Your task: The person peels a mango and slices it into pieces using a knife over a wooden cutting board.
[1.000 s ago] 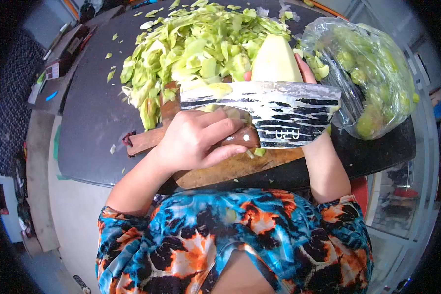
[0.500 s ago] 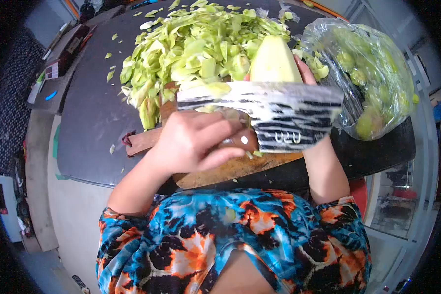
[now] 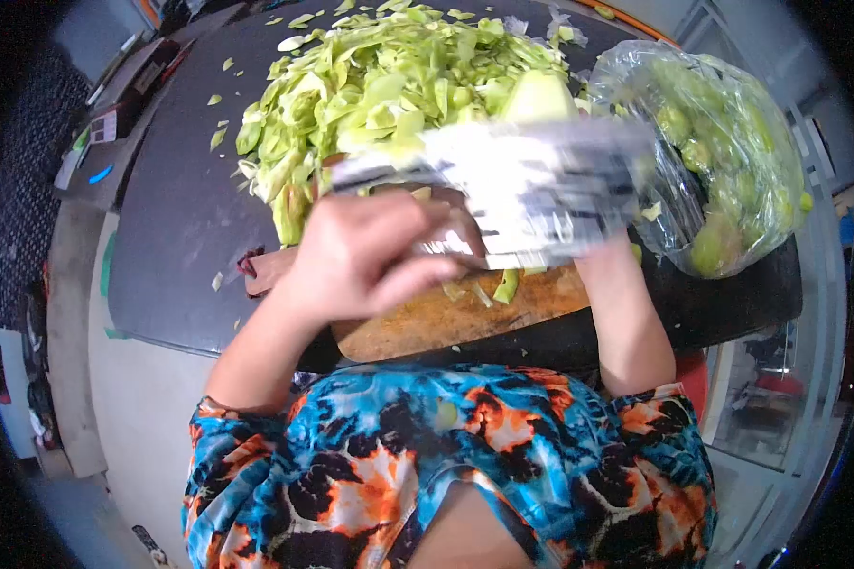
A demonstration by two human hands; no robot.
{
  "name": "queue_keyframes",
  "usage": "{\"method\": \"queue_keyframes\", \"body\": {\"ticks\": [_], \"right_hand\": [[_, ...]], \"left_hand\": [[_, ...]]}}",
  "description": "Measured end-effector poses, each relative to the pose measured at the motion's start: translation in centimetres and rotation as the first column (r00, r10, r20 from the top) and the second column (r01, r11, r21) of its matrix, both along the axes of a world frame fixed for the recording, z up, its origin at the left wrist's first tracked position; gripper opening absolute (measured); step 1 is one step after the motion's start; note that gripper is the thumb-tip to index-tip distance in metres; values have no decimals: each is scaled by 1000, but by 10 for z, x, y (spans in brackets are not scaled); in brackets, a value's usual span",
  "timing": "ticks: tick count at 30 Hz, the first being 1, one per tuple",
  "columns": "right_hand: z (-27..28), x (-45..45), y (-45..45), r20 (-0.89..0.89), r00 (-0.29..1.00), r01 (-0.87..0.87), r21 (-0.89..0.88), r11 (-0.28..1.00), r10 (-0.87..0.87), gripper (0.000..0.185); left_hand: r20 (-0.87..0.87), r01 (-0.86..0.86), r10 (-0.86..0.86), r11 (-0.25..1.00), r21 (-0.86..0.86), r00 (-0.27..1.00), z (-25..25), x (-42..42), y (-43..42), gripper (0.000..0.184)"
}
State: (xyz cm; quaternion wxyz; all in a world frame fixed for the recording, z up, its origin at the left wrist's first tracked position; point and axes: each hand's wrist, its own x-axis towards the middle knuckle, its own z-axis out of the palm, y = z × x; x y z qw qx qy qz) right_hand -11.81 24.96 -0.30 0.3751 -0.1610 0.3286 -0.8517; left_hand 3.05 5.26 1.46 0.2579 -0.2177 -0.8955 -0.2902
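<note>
My left hand (image 3: pixel 365 251) is closed around the brown handle of a broad cleaver (image 3: pixel 550 194). Its black-and-white streaked blade is blurred by motion and lies across the view to the right. Behind the blade the top of a peeled pale-green fruit (image 3: pixel 541 98) shows. My right hand (image 3: pixel 605 251) is mostly hidden by the blade, with its wrist visible below; it grips the fruit from the far side. Under both hands lies a wooden cutting board (image 3: pixel 465 322) with a few green slivers on it.
A large heap of pale-green slices (image 3: pixel 380 100) covers the dark table (image 3: pixel 176 237) beyond the board. To the right sits a clear plastic bag (image 3: pixel 750 171) with green pieces inside. The board's handle (image 3: pixel 270 270) with a dark red cord points left.
The cleaver blade has tilted and shifted slightly up, and it is more blurred. Less of the fruit shows above it. More green slivers are visible on the board below the blade.
</note>
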Motion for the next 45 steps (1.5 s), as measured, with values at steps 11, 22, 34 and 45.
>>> {"method": "queue_keyframes", "body": {"ticks": [11,22,34,45], "right_hand": [[0,-5,2,114,992,-36,-106,994,48,55],[7,-9,-4,152,988,6,-20,1000,-3,53],[-1,-21,3,220,951,190,133,973,-216,43],[-11,-36,10,182,979,-86,-52,995,94,64]], "left_hand": [[17,11,-10,997,-82,1000,-3,0,12,29],[223,-398,350,586,706,910,-19,-26,-44,24],[18,-206,207,958,201,978,-11,-13,-17,32],[-62,144,-159,970,-194,985,-12,-12,13,34]]}}
